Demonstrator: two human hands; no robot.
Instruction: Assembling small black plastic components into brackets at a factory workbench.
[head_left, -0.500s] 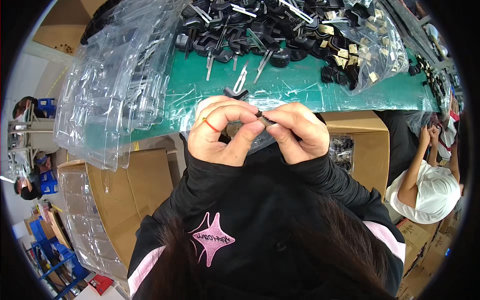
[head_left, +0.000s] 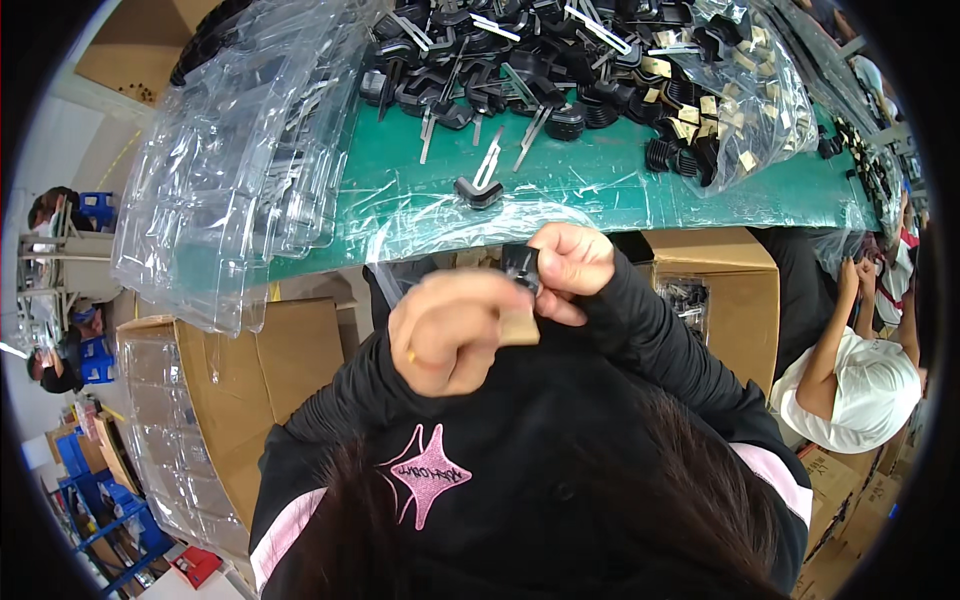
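My right hand (head_left: 572, 268) is closed around a small black plastic part (head_left: 520, 262), thumb and fingers pinching its right side. My left hand (head_left: 455, 325), smeared by motion, is beside it with curled fingers. At its fingertips is a small tan paper-like piece (head_left: 519, 328), which it seems to pinch. Ahead of my hands, a black angled part with a two-pronged metal strip (head_left: 480, 190) lies alone near the green table's front edge. Beyond it is a heap of similar black parts (head_left: 500, 75).
Clear plastic trays (head_left: 220, 190) are stacked at the table's left. A clear bag (head_left: 765, 110) with tan-labelled black pieces lies at the right. Cardboard boxes (head_left: 265, 400) (head_left: 735, 275) stand below the table's edge on both sides. A co-worker in a white shirt (head_left: 850, 385) sits at the right.
My hands have drawn apart from their joined pinch and come down toward me. My left hand has swung lower, and the tan piece and the black part now show.
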